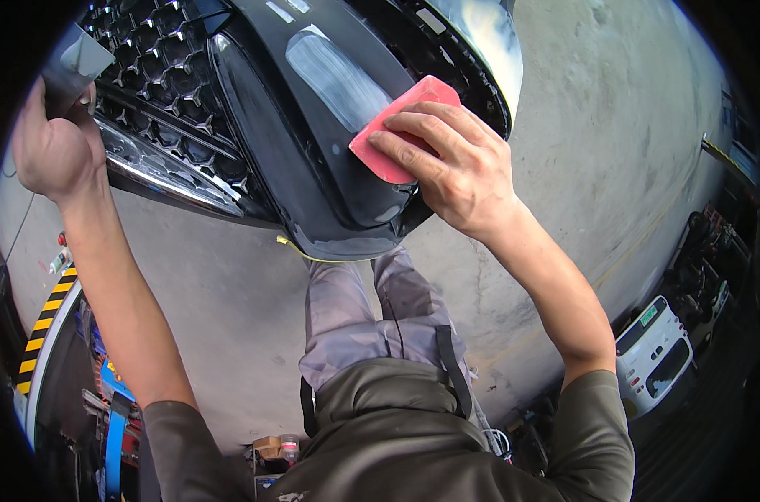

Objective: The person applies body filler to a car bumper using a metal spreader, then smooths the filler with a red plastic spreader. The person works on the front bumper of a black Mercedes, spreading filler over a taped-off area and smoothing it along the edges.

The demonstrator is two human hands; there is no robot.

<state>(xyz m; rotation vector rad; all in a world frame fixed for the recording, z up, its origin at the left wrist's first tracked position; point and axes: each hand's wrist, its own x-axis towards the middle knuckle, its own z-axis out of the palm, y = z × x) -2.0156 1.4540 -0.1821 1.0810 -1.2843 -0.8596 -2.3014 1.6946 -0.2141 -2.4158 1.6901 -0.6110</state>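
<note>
A black car bumper [313, 167] spans the upper view, with a honeycomb grille [154, 75], a chrome strip and a pale scuffed patch [334, 75] on its panel. My right hand [455, 167] grips a pink block [422, 92], pressed on the panel at the lower end of that patch. At the far upper left, my left hand [62, 146] has its fingers curled round a smooth grey piece [79, 58] beside the grille; whether that piece is part of the bumper I cannot tell.
A yellow-and-black striped edge [45, 326] and blue equipment [116, 435] stand at lower left. A white object with dark openings [647, 360] and dark clutter are on the right. Boxes [269, 448] and a bottle sit low behind me. My legs are below the bumper, on grey concrete floor.
</note>
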